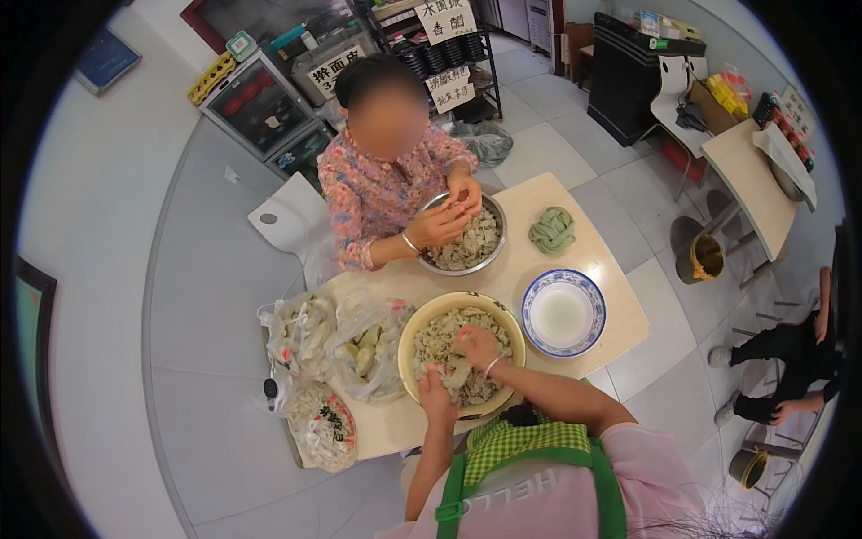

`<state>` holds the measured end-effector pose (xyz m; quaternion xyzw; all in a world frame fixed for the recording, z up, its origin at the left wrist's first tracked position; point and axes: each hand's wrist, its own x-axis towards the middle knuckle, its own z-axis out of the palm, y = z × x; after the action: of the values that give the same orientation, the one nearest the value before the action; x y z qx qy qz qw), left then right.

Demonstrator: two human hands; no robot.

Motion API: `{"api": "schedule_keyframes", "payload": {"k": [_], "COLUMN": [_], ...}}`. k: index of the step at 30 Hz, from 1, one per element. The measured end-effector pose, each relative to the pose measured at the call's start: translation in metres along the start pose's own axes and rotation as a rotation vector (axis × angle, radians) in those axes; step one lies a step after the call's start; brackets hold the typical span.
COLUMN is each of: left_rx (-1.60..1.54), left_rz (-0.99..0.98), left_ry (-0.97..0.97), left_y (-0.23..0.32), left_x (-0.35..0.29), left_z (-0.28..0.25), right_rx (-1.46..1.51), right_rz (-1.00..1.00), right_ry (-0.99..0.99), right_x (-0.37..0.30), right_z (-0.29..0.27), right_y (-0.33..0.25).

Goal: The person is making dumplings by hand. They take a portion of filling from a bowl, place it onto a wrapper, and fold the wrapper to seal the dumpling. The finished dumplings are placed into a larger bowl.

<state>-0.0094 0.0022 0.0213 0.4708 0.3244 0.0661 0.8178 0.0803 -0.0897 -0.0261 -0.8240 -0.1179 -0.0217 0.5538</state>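
A yellow enamel basin (407, 370) stands before me on the table, heaped with small torn greyish-beige pieces of food (440, 337). At its near left side my left hand (437, 395) is closed round a larger pale piece of the same food (456, 372). My right hand (479, 348), with a bracelet at the wrist, hovers over the heap beside that piece. Its fingers are bent together, and what they hold, if anything, is too small to make out. Across the table a person in a floral top works with both hands (449, 220) over a steel bowl (503, 235) of similar pieces.
Right of the basin is a blue-and-white bowl (595, 339) of cloudy liquid, with a green cloth (551, 230) behind it. Clear plastic bags (301, 337) of larger pieces crowd the table's left end. A bin (700, 260) stands on the tiled floor at right; another person sits farther right.
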Motion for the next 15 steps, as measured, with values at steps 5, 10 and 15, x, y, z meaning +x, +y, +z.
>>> {"api": "schedule_keyframes", "payload": {"k": [5,10,15], "left_rx": [-0.040,-0.082,0.080], "left_rz": [0.038,0.008,0.137], "left_ry": [-0.004,-0.121,-0.131], "left_y": [0.005,0.006,0.004], "left_x": [-0.006,0.012,0.012], "left_z": [0.003,-0.006,0.002], "right_rx": [0.322,0.237,0.075], "right_rz": [0.267,0.263,0.079], "right_ry": [-0.140,-0.628,-0.548], "right_x": [0.020,0.015,-0.004], "right_z": [-0.021,-0.029,-0.010], "right_y": [0.009,-0.013,-0.011]}}
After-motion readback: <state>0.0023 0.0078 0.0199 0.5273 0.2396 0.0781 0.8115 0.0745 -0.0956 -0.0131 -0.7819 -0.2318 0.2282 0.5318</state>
